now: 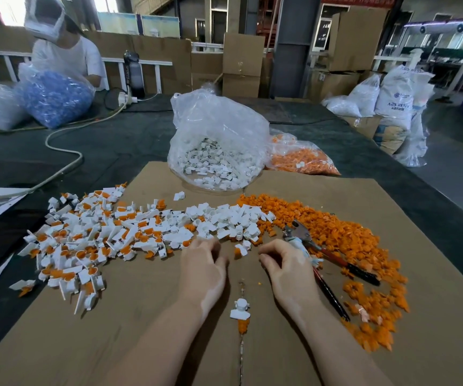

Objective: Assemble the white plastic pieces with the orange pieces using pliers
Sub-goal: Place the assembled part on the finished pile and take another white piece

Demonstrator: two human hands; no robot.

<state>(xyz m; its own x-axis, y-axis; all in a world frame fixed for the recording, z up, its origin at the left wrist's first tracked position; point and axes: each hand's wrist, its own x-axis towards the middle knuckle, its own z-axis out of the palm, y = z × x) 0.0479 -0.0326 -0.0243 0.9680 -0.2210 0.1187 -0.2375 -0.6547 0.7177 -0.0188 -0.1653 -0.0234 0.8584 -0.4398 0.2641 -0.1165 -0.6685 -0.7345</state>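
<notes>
Cardboard (280, 344), pliers (319, 256) jaws pointing away, handles perhaps splayed

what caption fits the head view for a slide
Both hands hover on cardboard between assembled pieces and orange pieces, pliers lying beside the right hand.

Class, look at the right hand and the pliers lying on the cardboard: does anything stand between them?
Nothing visible does. The pliers lie beside the right hand, their handles running out from under its far side, head toward the loose orange pieces. Only bare cardboard separates it from the left hand.
</notes>
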